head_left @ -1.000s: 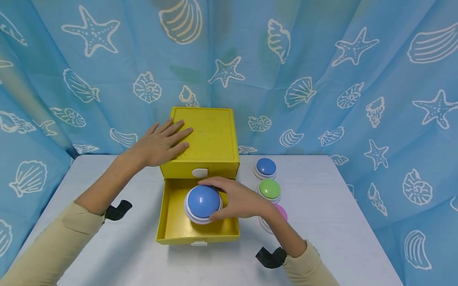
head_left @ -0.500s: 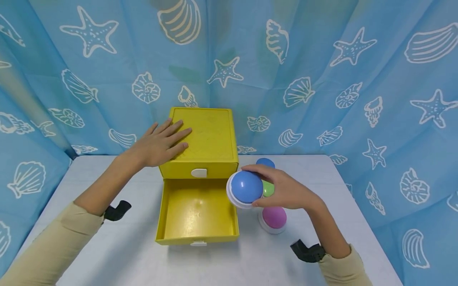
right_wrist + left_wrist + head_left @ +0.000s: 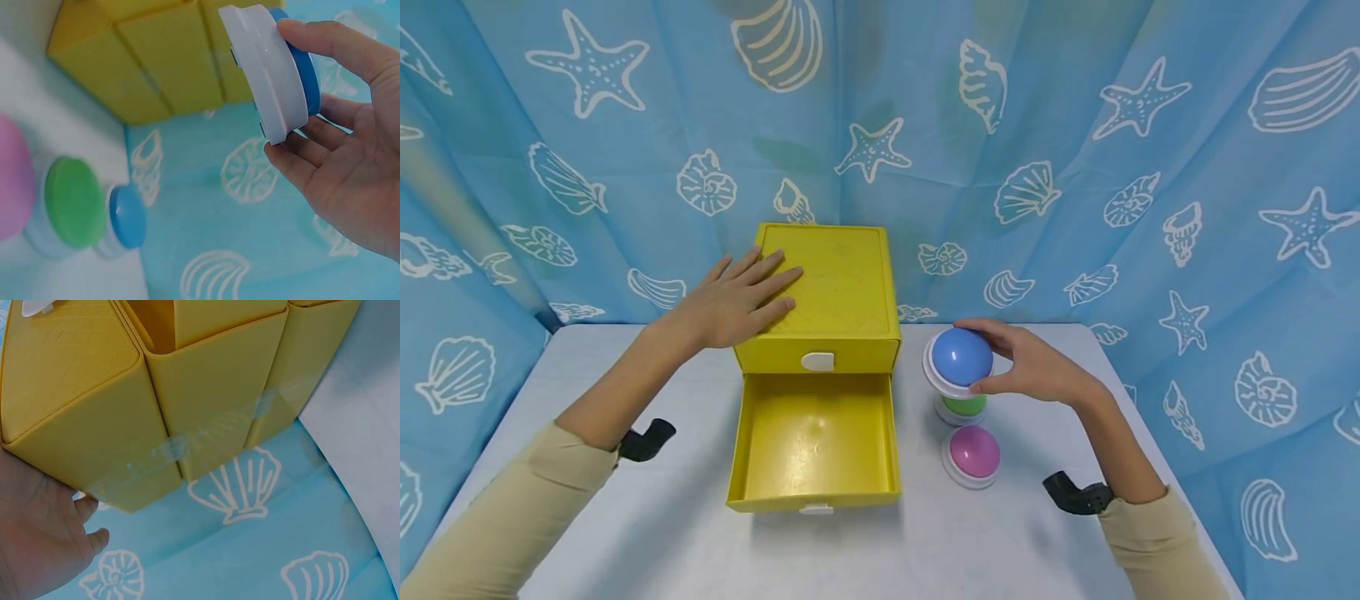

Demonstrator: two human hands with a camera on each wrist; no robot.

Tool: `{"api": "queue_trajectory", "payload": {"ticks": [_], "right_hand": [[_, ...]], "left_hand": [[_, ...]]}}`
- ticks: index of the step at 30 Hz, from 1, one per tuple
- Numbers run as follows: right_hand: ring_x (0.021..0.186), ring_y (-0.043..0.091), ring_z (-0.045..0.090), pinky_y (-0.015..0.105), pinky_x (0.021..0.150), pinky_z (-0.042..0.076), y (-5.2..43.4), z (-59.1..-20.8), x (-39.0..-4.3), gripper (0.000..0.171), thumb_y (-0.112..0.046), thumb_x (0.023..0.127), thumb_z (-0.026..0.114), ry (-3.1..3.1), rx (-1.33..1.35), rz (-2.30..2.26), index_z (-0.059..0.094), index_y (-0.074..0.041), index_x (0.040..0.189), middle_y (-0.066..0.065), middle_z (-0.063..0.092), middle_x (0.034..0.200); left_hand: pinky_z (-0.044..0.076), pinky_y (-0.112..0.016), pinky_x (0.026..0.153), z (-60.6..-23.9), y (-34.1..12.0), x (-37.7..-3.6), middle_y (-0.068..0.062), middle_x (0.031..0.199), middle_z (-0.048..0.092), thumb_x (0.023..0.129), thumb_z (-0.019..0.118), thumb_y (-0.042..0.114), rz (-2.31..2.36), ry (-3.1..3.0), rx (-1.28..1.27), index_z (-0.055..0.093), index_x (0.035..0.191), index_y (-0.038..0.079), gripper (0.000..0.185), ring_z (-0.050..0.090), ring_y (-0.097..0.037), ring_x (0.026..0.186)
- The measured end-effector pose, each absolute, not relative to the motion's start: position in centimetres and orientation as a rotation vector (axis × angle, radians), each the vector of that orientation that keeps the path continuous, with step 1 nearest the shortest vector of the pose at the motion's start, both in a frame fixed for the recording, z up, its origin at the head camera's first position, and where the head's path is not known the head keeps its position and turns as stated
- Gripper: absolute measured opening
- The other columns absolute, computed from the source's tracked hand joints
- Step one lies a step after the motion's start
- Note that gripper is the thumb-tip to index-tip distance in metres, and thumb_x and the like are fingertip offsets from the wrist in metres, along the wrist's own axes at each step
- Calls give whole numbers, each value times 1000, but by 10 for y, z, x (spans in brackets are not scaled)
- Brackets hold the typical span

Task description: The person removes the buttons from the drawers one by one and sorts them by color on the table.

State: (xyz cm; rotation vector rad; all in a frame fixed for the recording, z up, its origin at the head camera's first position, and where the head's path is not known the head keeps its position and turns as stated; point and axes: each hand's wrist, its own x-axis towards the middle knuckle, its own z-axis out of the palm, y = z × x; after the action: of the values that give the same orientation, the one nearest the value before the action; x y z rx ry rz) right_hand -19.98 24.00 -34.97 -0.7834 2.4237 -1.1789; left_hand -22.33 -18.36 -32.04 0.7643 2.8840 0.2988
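Remotely, I had the right hand (image 3: 1028,363) gripping a blue button (image 3: 962,357) aloft; the left hand (image 3: 727,303) rested, fingers spread, on the cabinet (image 3: 842,287).

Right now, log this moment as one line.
left hand rests on yellow drawer unit | right hand grips blue button aloft | lower drawer open | on table: green button, pink button, second blue button

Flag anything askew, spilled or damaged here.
Nothing looks spilled or damaged. The one oddity is what seems to be clear tape across the side of the yellow drawer unit; its lower drawer stands open.
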Motion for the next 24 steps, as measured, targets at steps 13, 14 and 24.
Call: {"api": "queue_trajectory", "payload": {"ticks": [13,14,24], "right_hand": [[142,49,27,60,107,34,282,-391,-251,85,-20,85,78,2465,-508,-1255,33,-6,155,23,30,156],[142,50,27,61,107,34,284,-394,-253,86,-20,84,78,2478,-477,-1249,33,-6,155,24,29,156],[142,52,23,64,108,31,306,-425,-274,86,-19,87,74,2540,-305,-1226,27,-3,156,29,25,156]], "left_hand": [[-4,-59,117,-321,-184,-224,-13,166,8,108,26,52,291,2890,767,20,162,19,63,-3,-36,151],[-4,-59,117,-321,-184,-224,-13,166,8,108,26,52,289,2890,766,20,162,19,63,-3,-36,151],[-4,-60,117,-321,-184,-224,-13,166,7,108,25,53,290,2887,758,20,162,19,63,-4,-36,151]]}}
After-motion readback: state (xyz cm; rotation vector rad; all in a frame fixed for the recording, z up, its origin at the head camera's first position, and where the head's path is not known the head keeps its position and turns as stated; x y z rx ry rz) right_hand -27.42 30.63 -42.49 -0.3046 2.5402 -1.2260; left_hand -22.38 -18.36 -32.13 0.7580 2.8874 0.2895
